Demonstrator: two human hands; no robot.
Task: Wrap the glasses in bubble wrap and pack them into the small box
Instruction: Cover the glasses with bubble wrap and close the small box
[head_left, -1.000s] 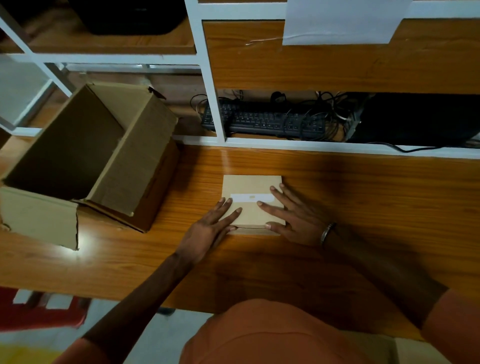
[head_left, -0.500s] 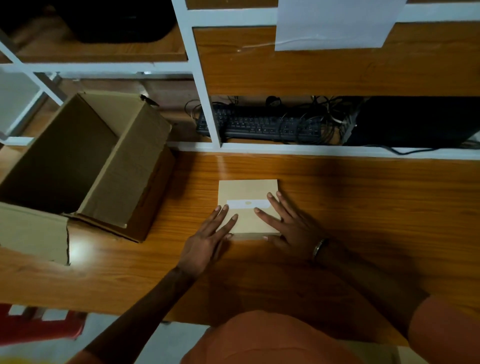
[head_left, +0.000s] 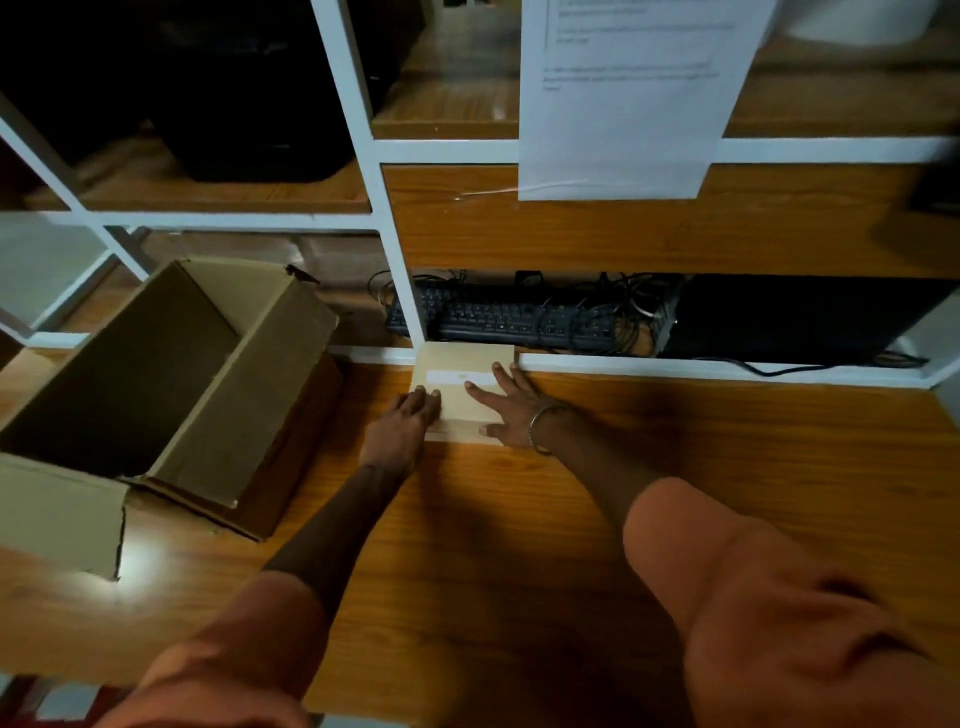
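Observation:
The small box is a closed tan carton with a strip of white tape across its lid. It lies at the back of the wooden desk, touching the white shelf frame. My left hand rests flat against the box's left front corner. My right hand, with a metal bangle on the wrist, lies flat on the lid with its fingers spread and its thumb at the front edge. Neither hand grips the box. Glasses and bubble wrap are not in view.
A large open cardboard box stands on the desk at the left, flaps out. Behind the small box, a black keyboard and tangled cables sit in the lower shelf. A white paper sheet hangs from the shelf above.
Both hands have slid the small box away from me, from the middle of the desk to the white shelf frame at the back. My arms are now stretched out.

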